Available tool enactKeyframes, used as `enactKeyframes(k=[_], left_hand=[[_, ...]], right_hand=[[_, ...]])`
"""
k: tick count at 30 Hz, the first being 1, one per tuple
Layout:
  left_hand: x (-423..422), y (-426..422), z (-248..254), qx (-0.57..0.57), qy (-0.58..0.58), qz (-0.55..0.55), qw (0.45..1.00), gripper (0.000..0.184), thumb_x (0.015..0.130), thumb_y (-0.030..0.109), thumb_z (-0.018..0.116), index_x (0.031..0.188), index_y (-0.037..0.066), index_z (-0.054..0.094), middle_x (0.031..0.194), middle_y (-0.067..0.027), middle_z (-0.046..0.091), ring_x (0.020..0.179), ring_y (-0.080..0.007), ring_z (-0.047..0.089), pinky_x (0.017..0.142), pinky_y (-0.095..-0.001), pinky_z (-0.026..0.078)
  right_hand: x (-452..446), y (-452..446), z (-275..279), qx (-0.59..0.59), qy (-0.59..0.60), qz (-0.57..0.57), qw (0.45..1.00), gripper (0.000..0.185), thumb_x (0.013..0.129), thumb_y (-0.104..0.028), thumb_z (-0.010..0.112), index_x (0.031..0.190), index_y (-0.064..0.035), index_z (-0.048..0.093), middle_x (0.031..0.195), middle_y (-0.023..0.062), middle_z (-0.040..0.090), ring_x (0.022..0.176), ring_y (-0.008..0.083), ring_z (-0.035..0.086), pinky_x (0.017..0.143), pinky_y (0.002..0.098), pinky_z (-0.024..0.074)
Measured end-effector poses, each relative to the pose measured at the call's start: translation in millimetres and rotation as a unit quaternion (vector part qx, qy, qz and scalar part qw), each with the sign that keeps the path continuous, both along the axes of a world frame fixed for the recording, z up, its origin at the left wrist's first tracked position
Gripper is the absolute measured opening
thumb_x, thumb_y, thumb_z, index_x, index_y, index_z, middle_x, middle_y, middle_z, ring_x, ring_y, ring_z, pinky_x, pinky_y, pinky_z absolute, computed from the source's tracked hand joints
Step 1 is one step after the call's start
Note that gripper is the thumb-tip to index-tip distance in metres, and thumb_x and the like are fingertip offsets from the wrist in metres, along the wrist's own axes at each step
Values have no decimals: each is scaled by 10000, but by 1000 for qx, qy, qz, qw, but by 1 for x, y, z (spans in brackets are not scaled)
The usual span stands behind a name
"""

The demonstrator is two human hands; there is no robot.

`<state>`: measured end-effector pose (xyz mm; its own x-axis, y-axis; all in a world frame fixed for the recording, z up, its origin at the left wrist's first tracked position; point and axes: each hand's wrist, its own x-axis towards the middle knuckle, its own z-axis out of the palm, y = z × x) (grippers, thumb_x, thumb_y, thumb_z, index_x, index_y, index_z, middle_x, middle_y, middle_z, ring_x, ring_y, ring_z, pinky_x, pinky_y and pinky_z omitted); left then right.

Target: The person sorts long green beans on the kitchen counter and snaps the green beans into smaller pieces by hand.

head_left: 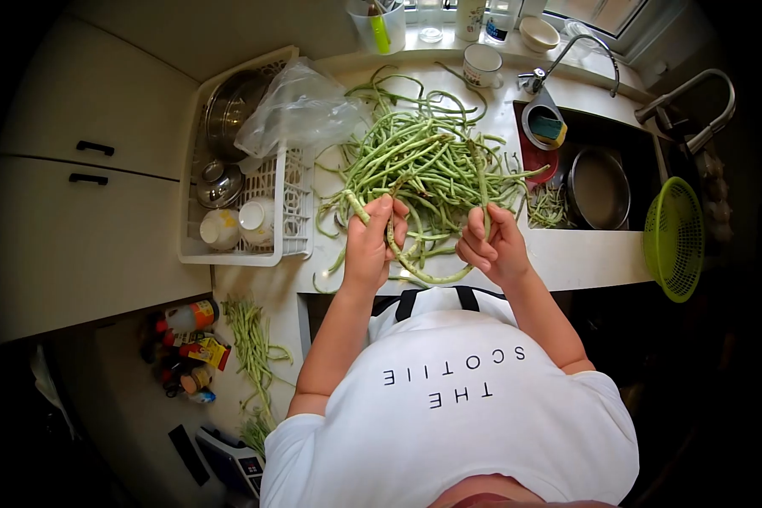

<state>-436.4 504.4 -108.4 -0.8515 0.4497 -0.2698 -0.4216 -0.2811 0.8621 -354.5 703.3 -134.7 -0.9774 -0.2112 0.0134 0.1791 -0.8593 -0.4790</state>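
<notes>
A long green bean (436, 278) hangs in a curve between my two hands, in front of a large heap of long beans (432, 157) on the counter. My left hand (374, 245) is closed on one stretch of it, and a thick pale piece of bean (357, 207) sticks out beyond the fingers. On the other side my right hand (493, 244) pinches the bean near its far stretch. The palms hide parts of what each hand grips. Loose bean bits lie on the white counter (559, 254) around the heap.
At the left stands a white dish rack (296, 229) with pots, cups and a plastic bag (300, 110). The sink (639, 161) at the right holds a metal pot (599, 188) and bean scraps. A green colander (674, 240) is beside it. More beans (252, 339) lie lower left.
</notes>
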Motion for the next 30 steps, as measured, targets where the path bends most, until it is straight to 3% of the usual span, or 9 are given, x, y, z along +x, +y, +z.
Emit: enactKeyframes(k=[7, 16, 19, 21, 22, 24, 26, 28, 30], left_hand=[[0, -2, 1, -6, -24, 3, 1000, 362, 1032, 350, 475, 961, 13, 586, 608, -17, 533, 433, -34, 375, 391, -172, 273], [1, 1, 0, -45, 16, 0, 999, 370, 1031, 275, 481, 1223, -27, 574, 730, -29, 593, 500, -26, 420, 418, -168, 305], [-3, 5, -14, -132, 88, 80, 984, 371, 1028, 246, 483, 1294, -2, 556, 832, -23, 626, 572, -16, 425, 467, -167, 314], [-8, 3, -17, -211, 219, 116, 946, 343, 1020, 240, 510, 1265, 14, 592, 900, -12, 646, 595, -14, 423, 509, -159, 320], [-9, 4, -12, -238, 261, 129, 927, 334, 1017, 237, 518, 1255, 19, 604, 923, -8, 652, 602, -13, 422, 523, -156, 322], [-3, 5, 10, -129, 143, 37, 981, 316, 1019, 238, 519, 1204, 10, 639, 945, -13, 664, 608, -10, 423, 528, -160, 327], [1, 9, 28, -109, 137, -1, 985, 310, 1013, 237, 539, 1190, 8, 649, 939, -14, 677, 630, 5, 437, 532, -159, 326], [6, 12, 33, -90, 127, -58, 986, 296, 1001, 204, 564, 1185, -13, 644, 919, -33, 692, 704, -11, 536, 584, -168, 409], [11, 17, 30, -82, 170, -34, 981, 276, 988, 162, 576, 1172, -33, 646, 916, -49, 704, 722, -38, 568, 634, -175, 429]], right_hand=[[0, -1, -3, -3, -21, -1, 1000, 461, 1054, -336, 186, 791, -100, 482, 487, -38, 326, 435, 122, 375, 472, 235, 320], [-1, 8, -3, 6, -27, -33, 999, 427, 1054, -354, 236, 776, -110, 448, 500, -34, 328, 436, 116, 359, 456, 241, 304], [2, 4, 3, 94, -40, -54, 993, 428, 1055, -365, 251, 780, -104, 449, 521, -29, 350, 458, 114, 380, 466, 238, 319], [5, -4, 1, 297, -22, -99, 949, 401, 1054, -342, 322, 804, -78, 490, 550, -16, 402, 487, 103, 391, 493, 234, 346], [5, -5, 2, 298, -20, -99, 949, 401, 1054, -342, 322, 804, -78, 490, 550, -16, 402, 487, 103, 391, 493, 234, 346], [6, -9, 3, 414, 23, -43, 909, 354, 1042, -298, 410, 828, -48, 540, 587, -4, 470, 525, 83, 424, 514, 240, 369], [4, -16, 7, 447, 31, -53, 893, 287, 1003, -244, 510, 817, -37, 579, 571, 31, 506, 494, 121, 434, 492, 276, 365], [2, -19, 8, 607, 97, -65, 786, 253, 959, -230, 578, 785, -47, 595, 552, 74, 502, 465, 193, 445, 469, 314, 360], [2, -23, 12, 609, 90, -82, 784, 220, 916, -216, 634, 763, -61, 604, 547, 108, 491, 452, 255, 450, 458, 346, 360]])
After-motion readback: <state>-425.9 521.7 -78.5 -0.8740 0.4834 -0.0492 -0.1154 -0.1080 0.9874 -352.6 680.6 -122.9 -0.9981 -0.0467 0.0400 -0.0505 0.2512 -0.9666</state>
